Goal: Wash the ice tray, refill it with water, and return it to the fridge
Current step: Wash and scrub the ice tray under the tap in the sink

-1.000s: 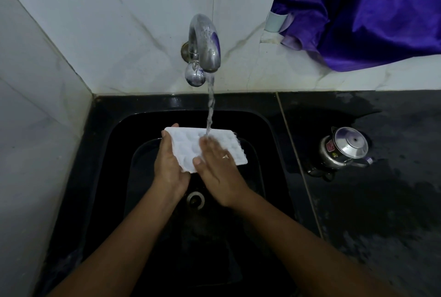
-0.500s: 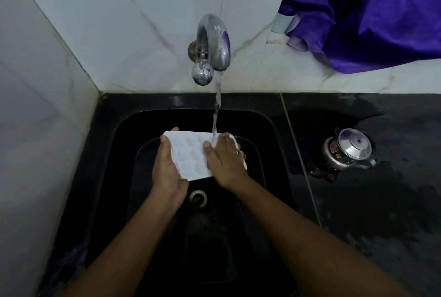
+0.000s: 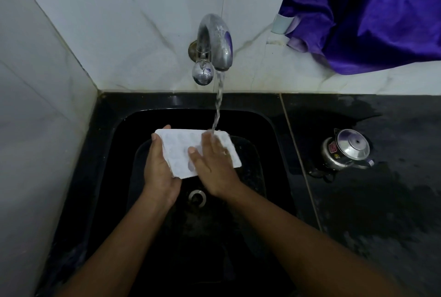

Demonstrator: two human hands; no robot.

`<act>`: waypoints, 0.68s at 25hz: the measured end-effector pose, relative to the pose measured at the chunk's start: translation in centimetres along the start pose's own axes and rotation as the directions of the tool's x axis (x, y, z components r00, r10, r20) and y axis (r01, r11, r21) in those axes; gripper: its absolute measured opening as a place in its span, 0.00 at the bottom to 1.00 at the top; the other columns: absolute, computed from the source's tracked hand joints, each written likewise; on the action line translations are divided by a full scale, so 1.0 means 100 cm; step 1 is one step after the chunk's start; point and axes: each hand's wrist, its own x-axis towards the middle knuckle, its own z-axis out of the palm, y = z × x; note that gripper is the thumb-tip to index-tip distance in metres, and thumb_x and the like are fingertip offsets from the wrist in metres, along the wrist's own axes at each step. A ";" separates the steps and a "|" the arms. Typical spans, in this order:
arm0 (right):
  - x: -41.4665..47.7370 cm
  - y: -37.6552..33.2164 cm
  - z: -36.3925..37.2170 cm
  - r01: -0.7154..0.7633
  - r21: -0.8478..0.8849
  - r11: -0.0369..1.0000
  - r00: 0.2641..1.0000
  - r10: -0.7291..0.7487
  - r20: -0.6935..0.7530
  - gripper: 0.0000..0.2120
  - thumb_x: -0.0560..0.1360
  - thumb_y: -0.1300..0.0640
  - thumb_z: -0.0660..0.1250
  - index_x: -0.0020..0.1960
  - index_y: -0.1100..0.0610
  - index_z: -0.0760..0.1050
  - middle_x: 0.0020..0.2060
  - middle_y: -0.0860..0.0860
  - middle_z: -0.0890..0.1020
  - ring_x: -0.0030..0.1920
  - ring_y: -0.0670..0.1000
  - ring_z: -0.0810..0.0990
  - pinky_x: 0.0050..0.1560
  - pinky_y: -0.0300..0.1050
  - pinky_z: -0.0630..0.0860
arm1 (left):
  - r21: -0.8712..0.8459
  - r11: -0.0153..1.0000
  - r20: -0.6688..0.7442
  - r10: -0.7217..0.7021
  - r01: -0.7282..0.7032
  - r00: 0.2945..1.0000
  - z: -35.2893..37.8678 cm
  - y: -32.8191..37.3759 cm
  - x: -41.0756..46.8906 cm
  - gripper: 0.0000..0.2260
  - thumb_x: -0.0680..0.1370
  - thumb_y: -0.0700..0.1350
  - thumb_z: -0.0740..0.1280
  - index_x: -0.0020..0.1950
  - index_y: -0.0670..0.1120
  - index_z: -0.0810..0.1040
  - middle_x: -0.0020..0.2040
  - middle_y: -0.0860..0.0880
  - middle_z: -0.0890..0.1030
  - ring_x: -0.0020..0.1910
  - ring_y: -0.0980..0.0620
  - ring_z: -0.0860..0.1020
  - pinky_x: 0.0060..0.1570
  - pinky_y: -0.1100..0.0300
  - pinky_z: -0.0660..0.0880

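**Black sink, tap running: ice tray mid-wash**

Black stone sink (image 3: 107, 129) sat under white tiled walls (image 3: 119, 34). The tap (image 3: 216, 41) was on, and the water stream (image 3: 218, 105) landed on the far edge of the ice tray (image 3: 176, 151), right at my right fingertips.

The tray was up in the air above the basin, roughly over the drain (image 3: 197, 197), and tilted. It looked to rest on nothing but my hands.

My left hand (image 3: 160, 170) gripped the tray's left end, thumb over the top, fingers wrapped underneath. My right hand (image 3: 214, 165) lay flat on the tray's face with its fingers straight, pressing and holding nothing.

Off to the right were a wet counter (image 3: 381, 201) with a small steel kettle (image 3: 346, 151) on it, and a purple cloth (image 3: 381, 10) hanging on the wall. Both were well apart from the tray.

My read is that this was the washing step, with the refill and the fridge not yet done.

Risks:
- **Drop:** only one hand actually held wet plastic. A hard push from the flat right hand could lever the tray out of that grip and into the basin.
- **Splash:** water hitting the tray's rim could spray onto the counter.
- **Spill:** if the tray stayed tilted for the refill, the cells would not fill evenly.
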 end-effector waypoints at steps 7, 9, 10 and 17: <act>0.029 0.052 -0.029 -0.156 0.088 0.984 0.984 0.163 -0.078 0.34 0.85 0.35 0.49 0.85 0.50 0.51 0.82 0.55 0.60 0.82 0.56 0.58 0.81 0.57 0.55 | -0.057 0.997 0.111 -0.047 0.054 0.993 -0.037 0.025 0.002 0.21 0.86 0.62 0.54 0.68 0.54 0.79 0.67 0.44 0.84 0.63 0.41 0.83 0.52 0.42 0.85; 0.027 0.049 -0.037 -0.135 0.334 0.933 0.980 0.176 -0.095 0.26 0.86 0.39 0.54 0.75 0.54 0.73 0.67 0.56 0.80 0.67 0.55 0.79 0.68 0.50 0.73 | -0.115 0.989 0.108 -0.076 0.088 0.991 -0.060 0.034 0.011 0.22 0.87 0.62 0.54 0.69 0.53 0.80 0.70 0.43 0.82 0.64 0.40 0.83 0.51 0.40 0.85; 0.024 0.043 -0.038 -0.093 0.446 0.890 0.982 0.156 -0.106 0.22 0.86 0.42 0.57 0.66 0.56 0.79 0.58 0.54 0.84 0.58 0.52 0.83 0.60 0.48 0.76 | -0.133 0.986 0.109 -0.086 0.101 0.990 -0.075 0.037 0.018 0.24 0.87 0.62 0.53 0.70 0.52 0.80 0.73 0.42 0.79 0.67 0.38 0.80 0.56 0.37 0.83; 0.002 0.020 -0.037 -0.088 0.832 0.548 0.996 0.071 0.059 0.14 0.86 0.57 0.61 0.61 0.65 0.81 0.48 0.58 0.87 0.45 0.56 0.86 0.43 0.50 0.84 | -0.294 0.948 0.123 -0.091 0.124 0.988 -0.127 0.044 0.020 0.28 0.73 0.59 0.77 0.73 0.55 0.80 0.77 0.43 0.76 0.70 0.37 0.79 0.57 0.32 0.81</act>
